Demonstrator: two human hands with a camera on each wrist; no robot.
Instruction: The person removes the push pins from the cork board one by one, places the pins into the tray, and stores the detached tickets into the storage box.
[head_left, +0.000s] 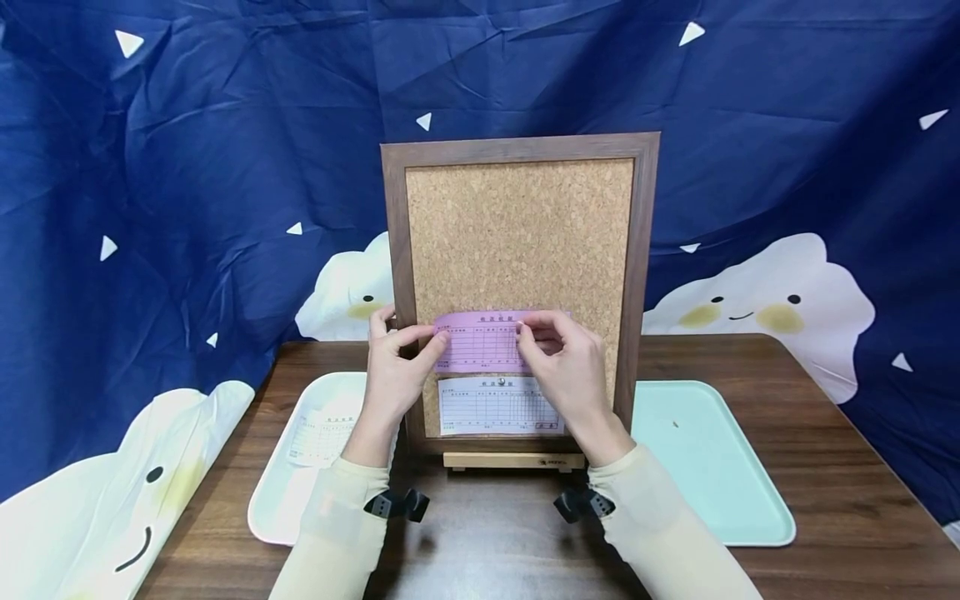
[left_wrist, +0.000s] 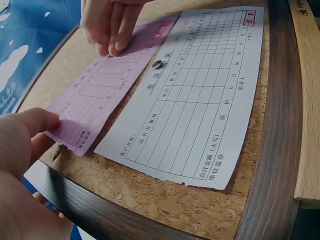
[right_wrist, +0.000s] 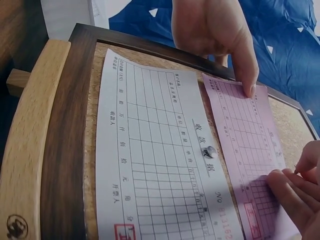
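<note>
A pink receipt slip (head_left: 476, 343) lies against the cork board (head_left: 517, 242), just above a white receipt slip (head_left: 480, 408) held by a silver pushpin (left_wrist: 159, 64). My left hand (head_left: 393, 367) pinches the pink slip's left edge between thumb and index finger, its other fingers reaching behind the frame. Over the right part of the pink slip, my right hand (head_left: 570, 367) has thumb and index fingertips together on a small pin, mostly hidden by the fingers. In the right wrist view those fingertips (right_wrist: 280, 179) are close over the pink paper.
The brown-framed board stands upright on a wooden easel ledge (head_left: 513, 461). On the left is a white tray (head_left: 273, 500) with a paper slip (head_left: 324, 437) in it. To the right, a mint-green tray (head_left: 720, 475) bears a tiny pin-like thing (head_left: 675, 425). A blue curtain hangs behind.
</note>
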